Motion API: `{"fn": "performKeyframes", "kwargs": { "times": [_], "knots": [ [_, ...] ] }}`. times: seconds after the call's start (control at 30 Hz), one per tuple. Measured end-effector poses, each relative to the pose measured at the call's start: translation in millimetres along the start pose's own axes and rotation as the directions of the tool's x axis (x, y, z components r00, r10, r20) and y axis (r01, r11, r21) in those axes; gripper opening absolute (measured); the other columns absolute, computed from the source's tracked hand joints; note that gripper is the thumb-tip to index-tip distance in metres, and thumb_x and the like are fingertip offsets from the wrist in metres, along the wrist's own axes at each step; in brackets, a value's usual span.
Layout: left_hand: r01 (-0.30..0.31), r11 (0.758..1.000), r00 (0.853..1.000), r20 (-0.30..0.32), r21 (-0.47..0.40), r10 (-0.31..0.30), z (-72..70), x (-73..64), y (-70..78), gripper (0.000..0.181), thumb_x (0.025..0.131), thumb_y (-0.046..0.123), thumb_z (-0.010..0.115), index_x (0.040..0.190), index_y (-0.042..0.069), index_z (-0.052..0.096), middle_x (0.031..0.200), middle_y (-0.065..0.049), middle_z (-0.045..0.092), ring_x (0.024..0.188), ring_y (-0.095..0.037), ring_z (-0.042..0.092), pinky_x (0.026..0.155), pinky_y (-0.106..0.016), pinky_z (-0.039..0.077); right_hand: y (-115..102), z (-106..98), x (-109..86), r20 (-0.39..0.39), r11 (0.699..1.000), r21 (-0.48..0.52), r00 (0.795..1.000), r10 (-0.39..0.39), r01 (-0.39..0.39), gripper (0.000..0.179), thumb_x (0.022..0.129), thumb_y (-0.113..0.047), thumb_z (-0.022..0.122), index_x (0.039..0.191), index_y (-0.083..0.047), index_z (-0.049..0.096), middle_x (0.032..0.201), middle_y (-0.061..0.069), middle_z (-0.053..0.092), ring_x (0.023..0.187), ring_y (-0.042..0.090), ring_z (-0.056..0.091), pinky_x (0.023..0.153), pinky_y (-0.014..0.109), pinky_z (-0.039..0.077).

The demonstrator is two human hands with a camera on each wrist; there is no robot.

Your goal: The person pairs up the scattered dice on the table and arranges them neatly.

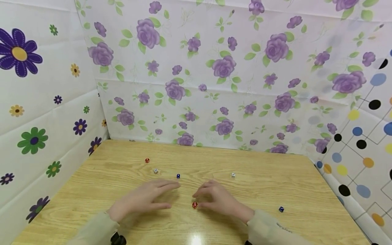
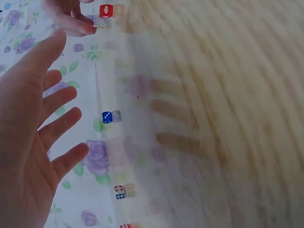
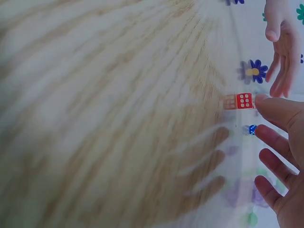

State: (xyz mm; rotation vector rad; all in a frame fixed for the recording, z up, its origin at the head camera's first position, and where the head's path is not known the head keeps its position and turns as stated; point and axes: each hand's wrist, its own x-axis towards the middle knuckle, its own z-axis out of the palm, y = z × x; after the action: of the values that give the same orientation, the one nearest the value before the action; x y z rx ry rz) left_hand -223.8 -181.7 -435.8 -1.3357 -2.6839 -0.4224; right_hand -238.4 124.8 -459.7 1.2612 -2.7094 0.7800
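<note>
A red die sits on the wooden table between the two hands. The thumb tip of my right hand is right at its side, and the other fingers are bent loosely apart from it with nothing between them. In the right wrist view the red die turns a six-dot face to the camera. My left hand hovers over the table to the left, fingers spread, holding nothing. Just beyond its fingertips are a blue die and a white die.
Another red die lies farther back on the left of the wooden table. A second white die is behind the right hand, and a second blue die lies right of it. Flower-patterned cloth hangs along the back edge.
</note>
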Motion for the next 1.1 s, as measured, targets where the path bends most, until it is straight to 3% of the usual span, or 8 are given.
{"fn": "performKeyframes", "kwargs": {
  "times": [0.1,0.23,0.43,0.7,1.1],
  "knots": [
    [-0.042,0.999,0.999,-0.027,0.008,0.043,2.2,1.2,2.8,0.062,0.094,0.039,0.066,0.149,0.021,0.044,0.148,-0.001,0.053,0.133,-0.021,0.054,0.104,-0.044,0.048,-1,2,0.6,0.014,1.0,-0.012,1.0,0.014,-0.013,0.028,0.083,-0.031,0.079,0.11,-0.023,0.075,0.109,-0.013,0.071,0.105,0.006,0.056,0.095,0.031,0.048],
    [-0.068,0.998,0.997,-0.038,-0.012,0.067,4.9,3.0,6.3,0.058,0.094,0.036,0.066,0.146,0.018,0.048,0.146,-0.004,0.055,0.131,-0.022,0.056,0.103,-0.043,0.049,-1,3,1.4,0.026,0.999,-0.005,0.999,0.044,-0.044,0.024,0.084,-0.031,0.078,0.107,-0.025,0.076,0.107,-0.014,0.071,0.102,0.004,0.053,0.091,0.026,0.047],
    [-0.006,0.997,1.0,0.016,-0.077,0.008,8.3,4.2,9.8,0.054,0.096,0.036,0.063,0.144,0.016,0.05,0.145,-0.003,0.055,0.132,-0.021,0.054,0.105,-0.044,0.047,-2,5,2.5,0.041,0.999,0.009,0.998,0.048,-0.048,0.017,0.085,-0.029,0.078,0.102,-0.027,0.077,0.101,-0.014,0.07,0.095,0.003,0.05,0.084,0.021,0.044],
    [0.06,0.993,0.996,0.069,-0.099,-0.054,10.4,5.3,14.1,0.052,0.098,0.039,0.06,0.145,0.018,0.049,0.146,-0.002,0.054,0.133,-0.021,0.053,0.107,-0.045,0.046,-3,7,3.2,0.057,0.997,0.02,0.996,0.071,-0.072,0.01,0.086,-0.026,0.077,0.096,-0.027,0.076,0.095,-0.014,0.069,0.087,0.006,0.051,0.073,0.017,0.039],
    [0.077,0.993,0.996,0.062,-0.094,-0.071,11.5,9.7,19.4,0.045,0.098,0.039,0.059,0.138,0.019,0.055,0.137,0.005,0.057,0.127,-0.016,0.057,0.104,-0.04,0.048,0,9,-2.0,0.051,0.994,0.039,0.993,0.105,-0.107,0.008,0.086,-0.028,0.077,0.094,-0.027,0.075,0.089,-0.011,0.067,0.08,0.007,0.051,0.069,0.016,0.037]
  ]
}}
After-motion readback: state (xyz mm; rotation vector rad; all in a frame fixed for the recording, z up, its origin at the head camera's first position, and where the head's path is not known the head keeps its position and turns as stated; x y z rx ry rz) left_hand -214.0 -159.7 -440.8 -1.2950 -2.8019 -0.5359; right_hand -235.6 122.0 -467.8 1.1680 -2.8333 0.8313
